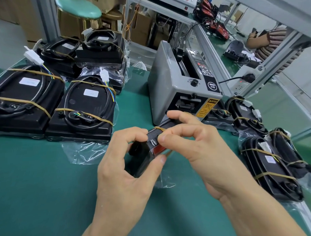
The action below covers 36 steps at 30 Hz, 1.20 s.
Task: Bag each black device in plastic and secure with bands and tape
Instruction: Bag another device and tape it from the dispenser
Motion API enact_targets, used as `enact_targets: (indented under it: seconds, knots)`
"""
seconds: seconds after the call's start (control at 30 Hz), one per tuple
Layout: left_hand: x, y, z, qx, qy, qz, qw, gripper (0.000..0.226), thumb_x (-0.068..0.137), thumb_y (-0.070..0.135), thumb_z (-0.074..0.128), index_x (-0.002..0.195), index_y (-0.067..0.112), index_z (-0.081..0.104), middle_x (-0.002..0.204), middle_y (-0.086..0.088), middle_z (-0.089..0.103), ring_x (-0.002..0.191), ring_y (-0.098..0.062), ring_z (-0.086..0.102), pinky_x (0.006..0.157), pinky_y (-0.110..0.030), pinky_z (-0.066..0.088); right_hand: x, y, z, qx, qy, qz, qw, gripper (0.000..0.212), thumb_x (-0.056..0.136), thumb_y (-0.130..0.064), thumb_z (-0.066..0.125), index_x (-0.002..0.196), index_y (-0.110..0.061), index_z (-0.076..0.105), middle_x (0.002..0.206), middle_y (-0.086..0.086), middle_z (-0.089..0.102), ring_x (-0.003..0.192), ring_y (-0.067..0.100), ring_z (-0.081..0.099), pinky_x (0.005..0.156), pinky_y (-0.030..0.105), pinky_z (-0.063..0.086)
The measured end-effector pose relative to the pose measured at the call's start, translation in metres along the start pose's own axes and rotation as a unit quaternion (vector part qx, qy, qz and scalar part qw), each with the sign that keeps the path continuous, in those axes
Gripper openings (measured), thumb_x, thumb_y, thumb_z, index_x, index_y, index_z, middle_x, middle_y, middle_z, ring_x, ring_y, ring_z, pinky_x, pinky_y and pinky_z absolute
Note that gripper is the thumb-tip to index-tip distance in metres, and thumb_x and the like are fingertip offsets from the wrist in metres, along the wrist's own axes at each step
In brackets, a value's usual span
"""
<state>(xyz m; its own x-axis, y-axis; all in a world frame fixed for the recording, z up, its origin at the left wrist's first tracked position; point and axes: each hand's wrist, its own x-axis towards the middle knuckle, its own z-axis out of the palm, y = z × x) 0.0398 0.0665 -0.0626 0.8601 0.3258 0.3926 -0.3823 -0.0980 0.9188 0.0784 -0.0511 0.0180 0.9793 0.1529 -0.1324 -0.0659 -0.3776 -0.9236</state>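
Several banded, bagged devices [84, 104] lay finished (both sides of the tape machine [180, 83]); left hand [124, 166] and right hand [199, 147] pinched another device [150, 149] mid-table, taping seemingly left.

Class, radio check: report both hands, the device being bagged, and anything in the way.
Left hand grips black device. Right hand pinches rubber band on it. Tape machine close behind, not blocking.

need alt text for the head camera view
Two hands, left hand and right hand, hold a black device in plastic over a green table, stretching a rubber band around it. A grey tape machine stands behind it.
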Motion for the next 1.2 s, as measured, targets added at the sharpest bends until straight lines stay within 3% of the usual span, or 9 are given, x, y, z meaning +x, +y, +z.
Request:
enact_targets:
  seconds: [0.2,0.43,0.67,0.77,0.87,0.97,1.0,1.1,1.2]
  knots:
    - [0.0,0.001,0.0,-0.003,0.0,-0.013,1.0,0.037,0.067,0.033,0.071,0.099,0.036,0.053,0.107,0.015,0.062,0.109,-0.013,0.059,0.088,-0.012,0.042,0.001,0.0,0.0,-0.015,-0.006,-0.004,1.0,0.013,0.073,-0.017,0.074,0.062,-0.023,0.077,0.119,-0.025,0.054,0.121,-0.019,0.039,0.093,0.016,0.03]
    - [0.0,0.002,-0.001,0.011,-0.013,0.02,1.0,0.029,0.072,0.027,0.07,0.098,0.024,0.058,0.105,0.006,0.06,0.109,-0.018,0.058,0.089,-0.014,0.041,-0.001,0.001,0.001,-0.011,0.003,-0.009,1.0,0.014,0.072,-0.015,0.074,0.06,-0.021,0.076,0.122,-0.019,0.056,0.119,-0.019,0.04,0.084,0.014,0.033]
    - [0.0,0.004,-0.001,0.046,-0.009,0.047,0.998,0.016,0.073,0.026,0.067,0.089,0.024,0.064,0.104,-0.002,0.058,0.103,-0.009,0.058,0.086,-0.008,0.04,-0.001,0.003,0.001,-0.023,0.013,-0.026,0.999,0.021,0.072,-0.012,0.075,0.055,-0.025,0.074,0.12,-0.015,0.059,0.118,-0.02,0.041,0.083,0.017,0.036]
    - [0.001,0.005,0.0,0.089,-0.007,0.075,0.993,0.015,0.074,0.021,0.07,0.086,0.014,0.066,0.1,-0.005,0.059,0.096,-0.005,0.058,0.084,-0.007,0.039,-0.002,0.004,0.002,-0.066,0.026,-0.036,0.997,0.018,0.068,-0.016,0.075,0.055,-0.027,0.073,0.118,-0.015,0.061,0.114,-0.02,0.043,0.079,0.012,0.036]
    - [0.0,0.004,-0.001,0.135,-0.005,0.097,0.986,0.014,0.072,0.012,0.075,0.083,0.007,0.069,0.098,-0.006,0.061,0.091,-0.001,0.057,0.082,-0.007,0.04,0.0,0.005,0.001,-0.089,0.044,-0.036,0.994,0.01,0.063,-0.017,0.074,0.057,-0.024,0.071,0.109,-0.012,0.062,0.098,-0.018,0.052,0.071,0.004,0.04]
    - [0.0,0.004,-0.003,0.147,-0.008,0.11,0.983,0.013,0.075,0.02,0.072,0.084,0.011,0.069,0.1,-0.005,0.062,0.092,-0.004,0.058,0.084,-0.009,0.041,0.003,0.01,-0.003,-0.023,0.108,-0.032,0.993,0.026,0.068,-0.004,0.072,0.078,-0.026,0.061,0.088,-0.014,0.063,0.07,-0.004,0.056,0.063,0.012,0.044]
    - [-0.001,0.003,-0.003,0.147,-0.007,0.115,0.982,0.012,0.075,0.02,0.072,0.084,0.012,0.068,0.101,-0.005,0.063,0.093,-0.006,0.059,0.084,-0.011,0.043,0.002,0.01,-0.001,-0.01,0.113,-0.029,0.993,0.029,0.069,-0.007,0.072,0.085,-0.028,0.059,0.085,-0.016,0.063,0.07,-0.002,0.056,0.066,0.015,0.045]
    - [-0.003,-0.001,-0.003,0.119,0.013,0.109,0.987,0.017,0.072,0.013,0.077,0.081,0.009,0.063,0.101,-0.007,0.066,0.092,-0.018,0.065,0.082,-0.03,0.053,-0.003,0.013,0.016,-0.076,0.088,-0.052,0.992,0.029,0.063,-0.036,0.069,0.089,-0.035,0.056,0.098,-0.023,0.056,0.1,0.003,0.052,0.09,0.024,0.041]
    - [0.0,-0.004,-0.005,0.102,0.001,0.096,0.99,0.023,0.074,0.023,0.075,0.089,0.01,0.063,0.104,-0.006,0.065,0.099,-0.019,0.065,0.086,-0.033,0.053,-0.002,0.015,0.017,-0.038,0.09,-0.064,0.993,0.023,0.07,-0.027,0.072,0.084,-0.035,0.055,0.108,-0.019,0.055,0.101,0.001,0.05,0.093,0.025,0.037]
